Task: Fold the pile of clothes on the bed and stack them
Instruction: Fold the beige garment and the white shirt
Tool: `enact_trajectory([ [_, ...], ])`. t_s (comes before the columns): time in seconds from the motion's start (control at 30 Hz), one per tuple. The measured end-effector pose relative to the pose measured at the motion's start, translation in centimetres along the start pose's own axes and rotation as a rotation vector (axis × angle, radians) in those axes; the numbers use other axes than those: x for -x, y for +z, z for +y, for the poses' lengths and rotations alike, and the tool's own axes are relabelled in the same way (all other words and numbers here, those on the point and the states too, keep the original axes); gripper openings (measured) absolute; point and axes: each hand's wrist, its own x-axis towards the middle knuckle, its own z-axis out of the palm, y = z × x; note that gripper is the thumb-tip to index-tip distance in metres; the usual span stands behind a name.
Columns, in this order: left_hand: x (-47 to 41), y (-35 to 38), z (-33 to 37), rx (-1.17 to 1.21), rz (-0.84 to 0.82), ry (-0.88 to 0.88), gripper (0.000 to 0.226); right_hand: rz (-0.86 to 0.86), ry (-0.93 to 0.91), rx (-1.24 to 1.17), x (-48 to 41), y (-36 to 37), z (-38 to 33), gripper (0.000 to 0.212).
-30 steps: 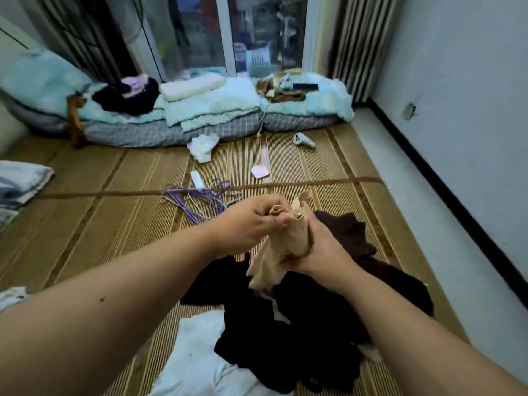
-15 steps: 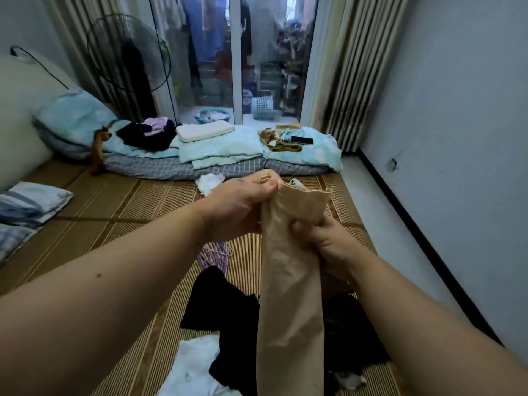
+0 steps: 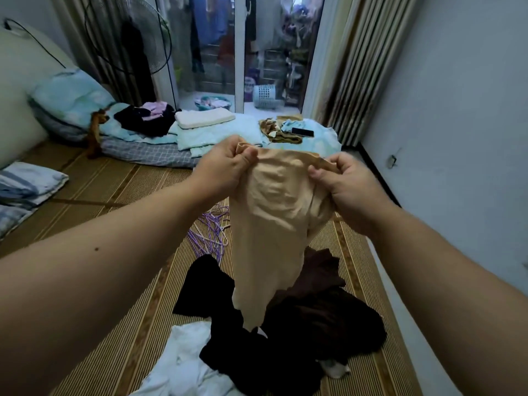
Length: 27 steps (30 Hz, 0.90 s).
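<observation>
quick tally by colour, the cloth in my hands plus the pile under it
beige: 1, the beige garment, held up by the left hand and right hand
white: 1, the white garment
black: 1, the black heap, pieces not separable
dark brown: 1, the dark brown heap, likewise
pale: 1, the pale scrap, unclear what
total: 5

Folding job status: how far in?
Early. Done: no folded stack is evident; the striped cloths at left may be one, cannot tell. In hand: the left hand and right hand pinch the top edge of a beige garment, held up and spread, not yet folded. Left: the dark clothes and a white garment lie heaped on the mat, unfolded.
</observation>
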Motion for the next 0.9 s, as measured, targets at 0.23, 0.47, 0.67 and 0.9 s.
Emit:
enact_trajectory([
  [0.23, -3.1, -1.4, 3.3, 0.001, 0.179, -0.066, 0.021, 0.064, -0.060, 0.074, -2.5, 0.5, -5.1, 0.021],
  [0.47, -0.7, 2.3, 5.3, 0.506, -0.448, -0.305, 0.030, -0.075, -0.018, 0.026, -3.2, 2.5, -6.1, 0.010],
  [0.67, -1.7, 2.8, 4.0, 0.532, -0.140, -0.352, 0.015, -0.002, -0.024, 0.052, -3.0, -0.2, -5.8, 0.014],
  [0.9, -3.2, -1.2, 1.2, 0.445, 0.167, -0.399, 0.018, 0.131, 0.006, 0.608, -3.0, -5.7, -5.4, 0.015],
])
